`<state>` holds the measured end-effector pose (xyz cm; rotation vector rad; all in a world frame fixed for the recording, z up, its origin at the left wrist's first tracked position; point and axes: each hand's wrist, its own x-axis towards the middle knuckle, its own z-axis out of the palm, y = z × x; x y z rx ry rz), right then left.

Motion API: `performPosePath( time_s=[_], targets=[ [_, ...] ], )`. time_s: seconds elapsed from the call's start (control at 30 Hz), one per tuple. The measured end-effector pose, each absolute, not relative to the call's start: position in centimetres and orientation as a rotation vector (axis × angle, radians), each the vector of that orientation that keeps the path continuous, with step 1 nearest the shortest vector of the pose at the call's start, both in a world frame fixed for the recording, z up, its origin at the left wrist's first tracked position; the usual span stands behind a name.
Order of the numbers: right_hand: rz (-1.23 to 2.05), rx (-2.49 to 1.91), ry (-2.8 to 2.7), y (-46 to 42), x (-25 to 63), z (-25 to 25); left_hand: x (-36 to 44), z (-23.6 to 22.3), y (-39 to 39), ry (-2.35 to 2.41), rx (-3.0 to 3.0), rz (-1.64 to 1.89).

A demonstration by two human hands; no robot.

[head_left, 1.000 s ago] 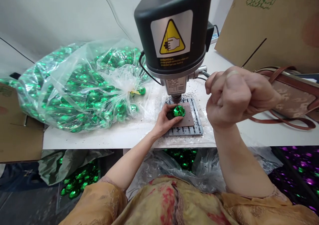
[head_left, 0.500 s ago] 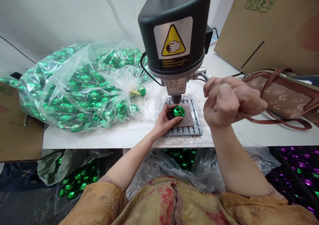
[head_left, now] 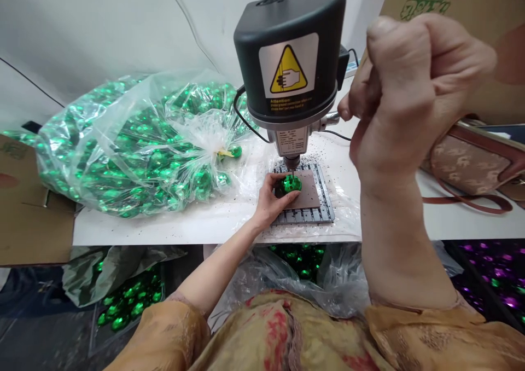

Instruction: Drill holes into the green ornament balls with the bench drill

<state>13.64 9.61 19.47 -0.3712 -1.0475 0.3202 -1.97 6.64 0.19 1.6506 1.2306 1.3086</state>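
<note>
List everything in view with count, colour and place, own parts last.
green faceted piece: 1, green, on brown board
brown board: 1, brown, on base plate
base plate: 1, grey, on table
drill: 1, black and silver, above green faceted piece
lever: 1, silver, drill's right
warning label: 1, mostly yellow, drill front
table: 1, white, centre
plastic bag: 1, clear with green contents, table's left
cardboard boxes: 2, brown, far left and upper right
handbag: 1, tan and brown, right
loose green pieces: many, green, below table
purple pieces: many, purple, below table, right
wall: 1, white, behind
sleeves: 2, orange-tan, bottom
left hand: 1, bare, holding green faceted piece
right hand: 1, bare, apparently gripping lever
</note>
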Motion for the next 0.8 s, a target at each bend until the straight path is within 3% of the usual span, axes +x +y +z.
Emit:
performPosePath(
  time_s=[0.17, 0.3, 0.43, 0.57, 0.67, 0.8],
  targets=[
    [0.317, -0.396, -1.060, 10.0, 13.8, 19.5, -0.9, -0.4, 0.8, 1.078, 2.170, 1.425],
    [0.329, -0.373, -1.064, 10.0, 13.8, 19.2, -0.1, -2.9, -4.2, 0.609, 2.878, 1.103],
    [0.306, -0.379, -1.067, 10.1, 13.9, 19.2, -1.5, -3.6, -3.6, 0.564, 2.979, 1.049],
    [0.341, -0.371, -1.037, 9.9, 13.7, 19.2, -6.1, -0.4, 3.9, 1.276, 2.662, 1.212],
    [0.361, -0.339, -1.017, 9.7, 13.7, 19.1, -9.9, 2.4, 10.9, 1.860, 2.419, 0.957],
    [0.332, -0.360, -1.028, 9.7, 13.8, 18.9, -12.7, 3.7, 17.1, 2.192, 2.294, 0.531]
  ],
)
